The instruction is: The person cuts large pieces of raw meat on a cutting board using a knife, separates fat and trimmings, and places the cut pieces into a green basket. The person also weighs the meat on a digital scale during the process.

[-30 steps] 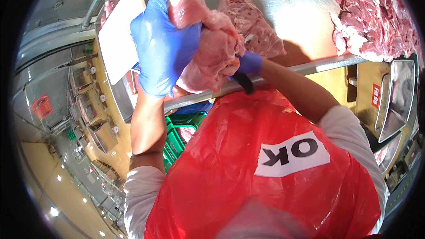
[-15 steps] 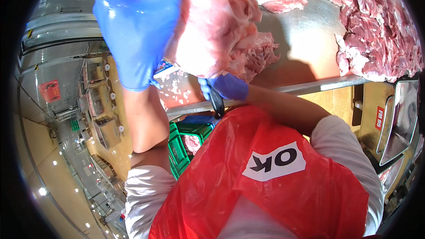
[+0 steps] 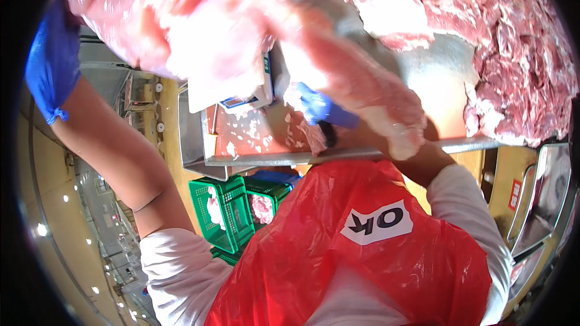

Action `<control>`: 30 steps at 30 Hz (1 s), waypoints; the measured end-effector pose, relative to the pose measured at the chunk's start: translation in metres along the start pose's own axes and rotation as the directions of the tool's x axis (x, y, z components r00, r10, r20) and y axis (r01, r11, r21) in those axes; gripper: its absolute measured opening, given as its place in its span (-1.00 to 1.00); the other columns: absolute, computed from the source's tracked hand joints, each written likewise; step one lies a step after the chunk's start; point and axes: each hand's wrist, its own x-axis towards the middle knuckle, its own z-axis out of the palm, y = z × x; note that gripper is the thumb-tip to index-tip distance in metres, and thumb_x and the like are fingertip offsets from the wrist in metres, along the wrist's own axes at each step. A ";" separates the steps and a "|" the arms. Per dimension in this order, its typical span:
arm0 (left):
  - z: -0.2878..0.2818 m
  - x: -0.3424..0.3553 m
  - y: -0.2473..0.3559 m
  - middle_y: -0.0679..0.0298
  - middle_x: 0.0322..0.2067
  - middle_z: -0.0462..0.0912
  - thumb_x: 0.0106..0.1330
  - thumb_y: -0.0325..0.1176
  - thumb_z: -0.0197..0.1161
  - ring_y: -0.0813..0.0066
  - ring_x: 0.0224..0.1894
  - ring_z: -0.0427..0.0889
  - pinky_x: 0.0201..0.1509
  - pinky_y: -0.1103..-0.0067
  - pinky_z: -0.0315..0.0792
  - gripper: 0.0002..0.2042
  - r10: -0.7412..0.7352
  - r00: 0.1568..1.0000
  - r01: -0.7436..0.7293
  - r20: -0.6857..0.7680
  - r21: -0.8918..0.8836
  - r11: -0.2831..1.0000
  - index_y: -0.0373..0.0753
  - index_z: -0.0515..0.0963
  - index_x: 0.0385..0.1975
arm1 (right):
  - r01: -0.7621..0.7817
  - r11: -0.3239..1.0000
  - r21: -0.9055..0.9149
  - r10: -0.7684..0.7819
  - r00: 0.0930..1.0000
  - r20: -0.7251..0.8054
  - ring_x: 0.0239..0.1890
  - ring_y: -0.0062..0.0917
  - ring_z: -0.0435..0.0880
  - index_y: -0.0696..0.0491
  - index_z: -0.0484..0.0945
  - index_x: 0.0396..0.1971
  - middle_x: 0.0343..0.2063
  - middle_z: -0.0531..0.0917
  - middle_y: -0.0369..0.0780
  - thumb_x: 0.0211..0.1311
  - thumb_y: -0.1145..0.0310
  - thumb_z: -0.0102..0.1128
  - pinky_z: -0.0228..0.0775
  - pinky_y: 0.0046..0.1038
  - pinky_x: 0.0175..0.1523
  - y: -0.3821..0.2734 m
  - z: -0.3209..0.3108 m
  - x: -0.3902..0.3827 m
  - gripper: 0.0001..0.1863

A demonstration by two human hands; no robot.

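Observation:
A large pale pink piece of meat [image 3: 205, 48] is lifted up close at the upper left, with a long strip hanging from it toward the right. My left hand [image 3: 54, 54], in a blue glove, grips its far left side; the meat hides the fingers. Beneath the hanging strip is my blue-gloved right hand [image 3: 323, 108], closed around the black handle of a knife [image 3: 328, 135]. The knife's blade does not show. Small scraps of meat [image 3: 251, 139] lie on the reddish-brown work surface [image 3: 226, 127] left of that hand.
A big heap of red meat [image 3: 519, 54] covers the table's right side. At the far side lies a fatty slab [image 3: 396, 9]. A white boxy device [image 3: 263, 93] stands partly behind the lifted meat. Green crates [image 3: 223, 217] with meat sit below the metal table edge [image 3: 272, 160].
My left hand has swung left, raising the meat closer, and a long strip now dangles to the right. The right hand has shifted slightly right with the knife.

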 end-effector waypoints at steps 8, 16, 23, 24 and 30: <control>0.031 -0.065 -0.047 0.20 -0.11 0.62 0.01 -0.70 0.29 0.52 -0.12 0.57 0.05 0.58 0.47 -0.48 0.190 0.961 -0.233 0.201 0.216 0.948 -0.44 0.45 0.08 | 0.172 0.754 -0.634 -0.586 0.612 -0.531 -0.79 -0.59 0.37 0.00 0.35 -0.26 -0.67 0.41 -0.29 0.44 0.28 -0.04 0.29 -0.53 -0.74 0.009 -0.021 -0.087 -0.88; -0.041 -0.097 -0.252 0.17 -0.20 0.62 -0.10 -0.63 0.19 0.46 -0.17 0.60 -0.05 0.57 0.53 -0.56 -0.096 0.987 0.041 -0.132 -0.371 0.928 -0.38 0.52 -0.10 | 0.190 0.687 -0.701 -0.665 0.555 -0.501 -0.79 -0.62 0.36 0.02 0.31 -0.29 -0.69 0.38 -0.31 0.47 0.23 -0.04 0.32 -0.54 -0.73 0.057 0.011 -0.021 -0.81; -0.056 -0.141 -0.474 0.04 -0.06 0.60 0.23 -0.43 0.12 0.18 -0.01 0.58 0.12 0.39 0.47 -0.68 -0.331 0.834 0.550 0.441 -0.698 0.458 -0.41 0.52 -0.03 | 0.174 0.691 -0.702 -0.707 0.365 -0.606 -0.79 -0.57 0.39 -0.03 0.30 -0.28 -0.68 0.41 -0.30 0.46 0.27 -0.06 0.35 -0.48 -0.74 0.067 0.049 -0.001 -0.88; -0.064 -0.137 -0.476 0.06 -0.06 0.61 0.24 -0.40 0.14 0.20 -0.01 0.58 0.10 0.42 0.47 -0.67 -0.239 0.853 0.451 0.464 -0.425 0.785 -0.40 0.52 -0.03 | 0.175 0.682 -0.710 -0.722 0.318 -0.615 -0.79 -0.57 0.40 -0.03 0.30 -0.30 -0.68 0.41 -0.30 0.46 0.27 -0.05 0.35 -0.48 -0.74 0.070 0.054 0.001 -0.87; -0.093 -0.120 -0.576 0.05 -0.10 0.64 0.19 -0.34 0.18 0.24 -0.06 0.60 0.04 0.46 0.46 -0.63 -0.325 0.902 0.384 0.283 -0.186 0.904 -0.43 0.54 -0.04 | 0.144 0.637 -0.758 -0.760 0.282 -0.585 -0.77 -0.60 0.40 -0.06 0.30 -0.32 -0.68 0.42 -0.31 0.45 0.26 -0.02 0.32 -0.53 -0.72 0.071 0.071 0.028 -0.86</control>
